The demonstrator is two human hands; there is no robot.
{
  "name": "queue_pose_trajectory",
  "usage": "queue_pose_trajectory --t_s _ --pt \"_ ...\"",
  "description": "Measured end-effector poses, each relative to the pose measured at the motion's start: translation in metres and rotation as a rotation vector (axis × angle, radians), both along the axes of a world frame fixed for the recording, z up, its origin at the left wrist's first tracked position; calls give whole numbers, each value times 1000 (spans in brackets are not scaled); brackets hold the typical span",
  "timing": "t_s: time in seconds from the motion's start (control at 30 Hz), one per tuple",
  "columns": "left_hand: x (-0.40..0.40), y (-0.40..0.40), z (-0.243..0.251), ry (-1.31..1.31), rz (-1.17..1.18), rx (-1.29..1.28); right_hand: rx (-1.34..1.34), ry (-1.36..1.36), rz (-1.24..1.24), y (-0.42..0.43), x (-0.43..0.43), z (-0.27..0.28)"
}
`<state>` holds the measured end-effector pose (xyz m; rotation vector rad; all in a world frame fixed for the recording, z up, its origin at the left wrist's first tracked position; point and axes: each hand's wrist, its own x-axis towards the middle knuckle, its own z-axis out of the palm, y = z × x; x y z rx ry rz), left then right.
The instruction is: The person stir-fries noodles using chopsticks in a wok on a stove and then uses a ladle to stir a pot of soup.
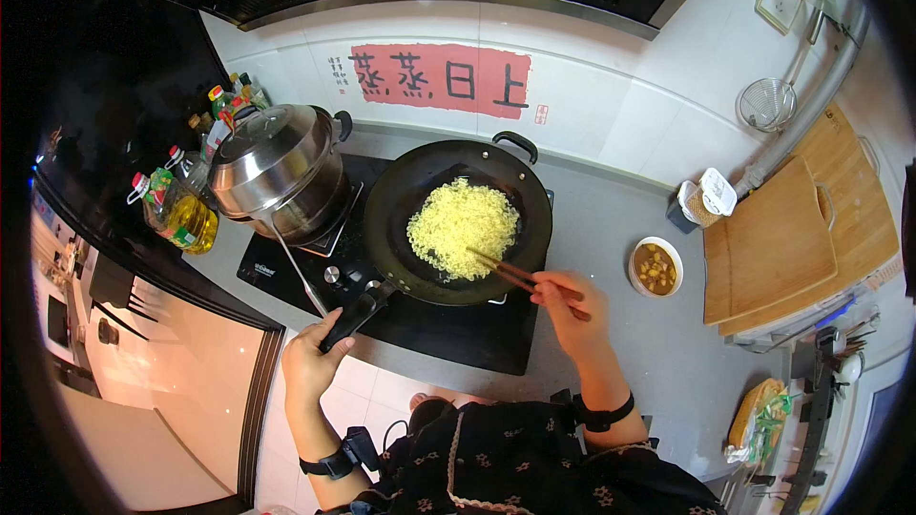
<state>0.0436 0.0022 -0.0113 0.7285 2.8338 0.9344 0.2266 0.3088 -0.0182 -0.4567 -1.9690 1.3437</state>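
A dark wok [390,229] sits on the right side of the black cooktop [458,340]. My left hand [315,354] grips the end of its black handle [358,315]. Curly yellow instant noodles [461,225] lie in a mound at the middle of the wok. In my right hand [569,304] is a pair of brown chopsticks [512,272], their tips in the lower right part of the noodles. A metal rod [297,268], perhaps a utensil handle, runs from the big pot towards my left hand; whether my fingers touch it I cannot tell.
A lidded steel steamer pot [286,164] stands left of the wok, beside an oil bottle [179,218]. On the right are a bowl of brown sauce with chunks [655,268], seasoning containers [701,200] and wooden cutting boards [780,243]. A wire strainer [767,104] hangs above them.
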Motion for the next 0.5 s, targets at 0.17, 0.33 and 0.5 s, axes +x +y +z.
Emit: queue_pose_trajectory --t_s 0.17,0.33,0.5 --pt "0 -3 -4 20 -15 19 -134 163 -157 10 19 4" --pt "-1 -1 -2 1 -7 1 -241 243 -206 17 29 -1" --pt "1 -1 -1 11 11 -13 -235 203 -196 14 28 -3"
